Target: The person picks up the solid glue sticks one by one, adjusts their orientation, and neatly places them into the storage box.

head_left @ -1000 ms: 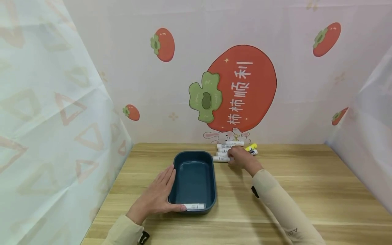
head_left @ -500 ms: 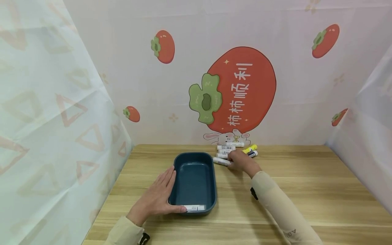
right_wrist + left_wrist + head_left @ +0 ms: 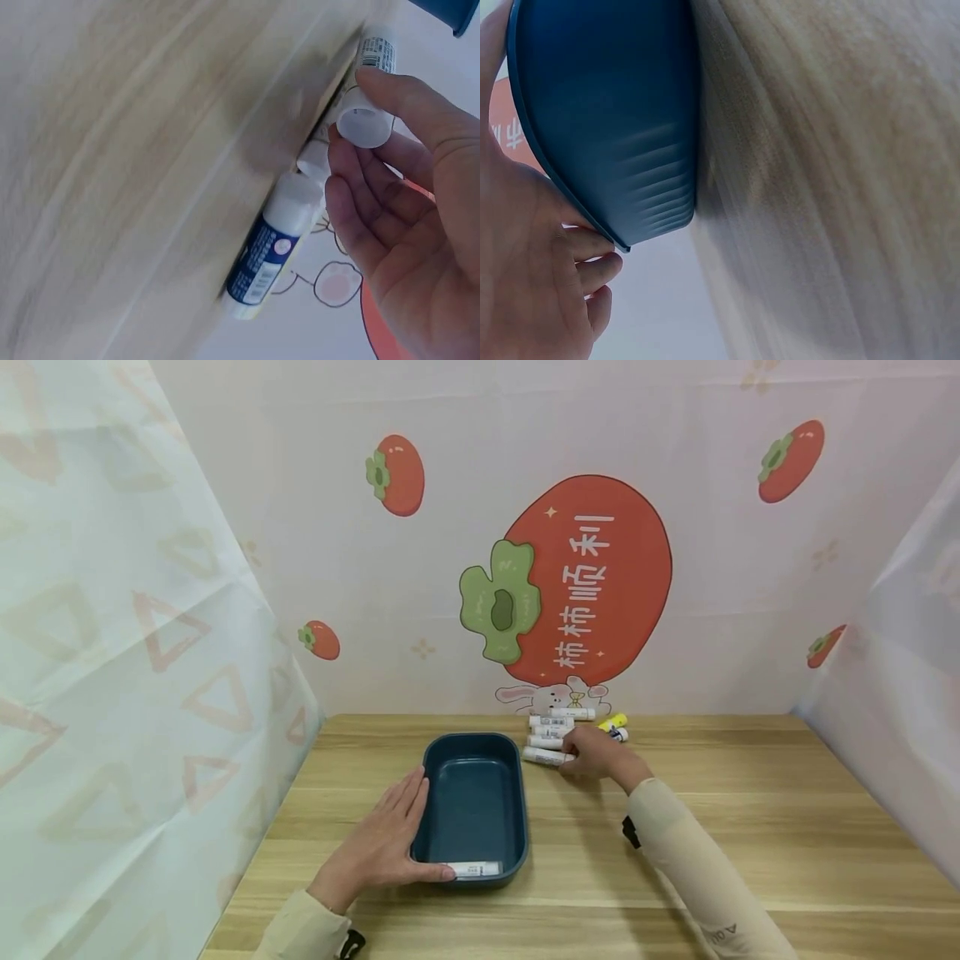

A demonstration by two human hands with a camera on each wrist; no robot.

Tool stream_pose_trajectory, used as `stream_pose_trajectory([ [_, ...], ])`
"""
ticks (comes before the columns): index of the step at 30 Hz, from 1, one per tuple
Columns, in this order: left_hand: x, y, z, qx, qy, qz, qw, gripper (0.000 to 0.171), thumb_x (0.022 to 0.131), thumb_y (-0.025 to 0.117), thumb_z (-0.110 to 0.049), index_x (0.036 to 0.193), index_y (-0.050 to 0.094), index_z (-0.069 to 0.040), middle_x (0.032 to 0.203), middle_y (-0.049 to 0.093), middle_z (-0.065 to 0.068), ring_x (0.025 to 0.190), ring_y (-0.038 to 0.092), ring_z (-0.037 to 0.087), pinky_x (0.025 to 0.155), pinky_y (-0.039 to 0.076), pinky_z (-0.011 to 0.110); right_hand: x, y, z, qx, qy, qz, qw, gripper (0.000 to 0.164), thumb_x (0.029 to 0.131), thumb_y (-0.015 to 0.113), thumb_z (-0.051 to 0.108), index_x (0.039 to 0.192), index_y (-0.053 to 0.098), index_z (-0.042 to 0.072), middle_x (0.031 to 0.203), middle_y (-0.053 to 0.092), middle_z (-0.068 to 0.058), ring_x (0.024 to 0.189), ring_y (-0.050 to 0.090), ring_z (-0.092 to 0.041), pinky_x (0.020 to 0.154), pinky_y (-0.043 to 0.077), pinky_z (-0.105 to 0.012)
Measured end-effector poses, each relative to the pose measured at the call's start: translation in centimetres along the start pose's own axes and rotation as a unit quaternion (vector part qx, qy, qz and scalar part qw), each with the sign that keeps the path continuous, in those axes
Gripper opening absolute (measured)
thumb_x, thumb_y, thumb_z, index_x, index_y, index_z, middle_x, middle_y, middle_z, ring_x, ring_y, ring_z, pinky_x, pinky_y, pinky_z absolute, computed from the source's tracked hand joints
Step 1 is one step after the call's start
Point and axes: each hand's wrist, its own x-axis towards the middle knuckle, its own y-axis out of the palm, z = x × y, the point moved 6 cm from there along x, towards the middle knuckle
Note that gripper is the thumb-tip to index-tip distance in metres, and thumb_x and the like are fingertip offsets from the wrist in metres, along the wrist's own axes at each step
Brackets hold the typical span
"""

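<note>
Our left hand (image 3: 378,843) lies spread against the blue container (image 3: 471,810), which uneven pressure could shift. Beside the container's far right, our right hand (image 3: 597,754) pinches a white tube (image 3: 545,757); that end grip might let it swivel into neighbouring tubes (image 3: 544,742).

A: Location of left hand (image 3: 380,850)?
B: Laid with straight fingers along left wall of dark blue rectangular tray (image 3: 470,806), with thumb over near-left corner.
A: Contents of tray?
B: One white labelled tube (image 3: 477,869), lying crosswise at near wall.
A: And right hand (image 3: 602,755)?
B: Pinching right end of nearest white tube (image 3: 546,757), just right of tray.
A: Other items?
B: Further white tubes (image 3: 552,722), one yellow tube (image 3: 613,722), one dark-labelled tube (image 3: 618,735), partly hidden. All on wood-grain tabletop (image 3: 750,793), near persimmon-print backdrop (image 3: 720,610).
</note>
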Motion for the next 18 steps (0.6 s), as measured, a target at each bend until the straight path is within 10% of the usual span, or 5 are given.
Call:
stream_pose_trajectory([
  [18, 0.4, -1.0, -0.4, 0.030, 0.015, -0.013, 0.9994, 0.129, 0.084, 0.057, -0.089, 0.165, 0.023, 0.005, 0.176, 0.017, 0.024, 0.164, 0.022, 0.040, 0.131, 0.027, 0.058, -2.2, -3.0, -0.4, 0.012, -0.040, -0.020, 0.999, 0.008, 0.094, 0.081, 0.015, 0.097, 0.078, 0.008, 0.086, 0.069, 0.002, 0.075, 0.056, -0.012, 0.070, 0.051, -0.028],
])
